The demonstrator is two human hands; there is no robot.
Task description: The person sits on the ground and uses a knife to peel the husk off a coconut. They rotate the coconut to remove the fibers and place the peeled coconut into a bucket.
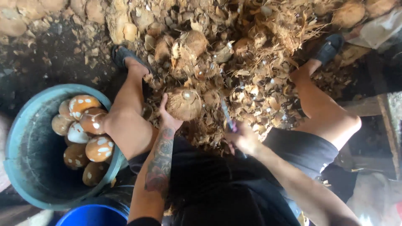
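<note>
My left hand (168,119) cups a round brown coconut (183,104) from below, holding it up between my knees. My right hand (243,138) is closed around the handle of a knife (228,115) whose thin blade points up and away, just right of the coconut. The blade is apart from the coconut. Beneath both hands lies a heap of husk scraps and shell chips (247,83).
A blue-green tub (25,138) at my left holds several peeled brown-and-white coconuts (90,125). A blue bucket rim (92,215) shows at the bottom. Unpeeled coconuts (194,42) lie in the pile ahead. My sandalled feet (121,54) rest at both sides. Wooden planks (389,121) stand right.
</note>
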